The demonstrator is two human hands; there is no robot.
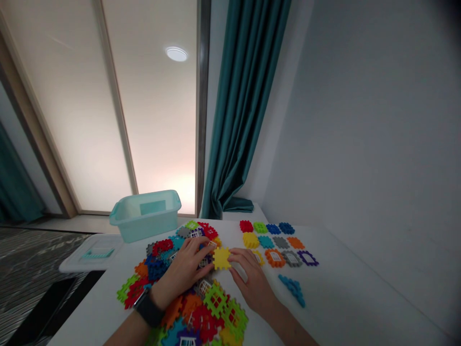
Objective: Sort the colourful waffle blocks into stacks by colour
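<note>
A yellow square building piece (222, 258) with notched edges is held flat above the table between my two hands. My right hand (252, 283) pinches its right edge between thumb and fingers. On the other side, my left hand (189, 266), with a dark watch on the wrist, has thumb and forefinger at its left edge; their exact contact is hard to see. Beneath and around my left hand spreads a heap of mixed notched pieces, among them red pieces (205, 323) and green lattice pieces (235, 315). Part of the heap is hidden by my left hand and forearm.
Right of my hands, notched pieces lie in rows, including a red one (246, 226), an orange frame (274, 258) and a purple frame (308, 258). Nearer lies a blue piece (292, 289). A teal bin (149, 228) and translucent lid (90, 252) sit at left.
</note>
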